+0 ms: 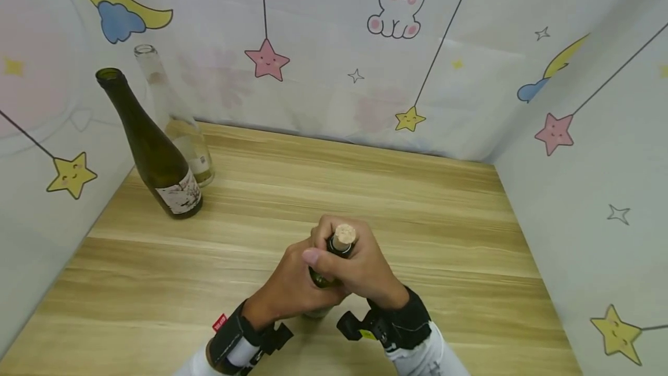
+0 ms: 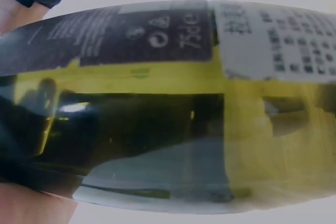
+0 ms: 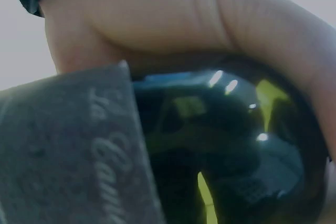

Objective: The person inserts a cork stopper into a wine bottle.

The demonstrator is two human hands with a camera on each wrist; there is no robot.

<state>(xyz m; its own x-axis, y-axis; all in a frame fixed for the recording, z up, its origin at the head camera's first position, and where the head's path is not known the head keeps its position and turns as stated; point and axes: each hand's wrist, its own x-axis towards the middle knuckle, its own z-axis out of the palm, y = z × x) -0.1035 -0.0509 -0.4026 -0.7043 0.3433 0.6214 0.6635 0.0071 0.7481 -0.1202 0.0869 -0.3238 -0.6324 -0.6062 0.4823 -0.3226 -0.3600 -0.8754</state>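
Observation:
Both hands hold a dark green wine bottle (image 1: 325, 278) upright near the front middle of the table. A cork (image 1: 345, 235) stands up out of its mouth. My right hand (image 1: 367, 263) grips the neck just below the cork, its thumb laid across the front. Lower down, my left hand (image 1: 297, 283) is wrapped around the bottle. In the left wrist view the bottle (image 2: 152, 129) fills the picture, with a dark label and a white label along its side. The right wrist view shows a grey label (image 3: 68, 145) and a hand curled over the bottle's shoulder.
At the back left of the wooden table (image 1: 417, 202) stand a green bottle (image 1: 151, 144) with an open mouth and, behind it, a clear glass bottle (image 1: 200, 158). White cloth walls (image 1: 323, 97) printed with stars and a rabbit enclose the back and sides.

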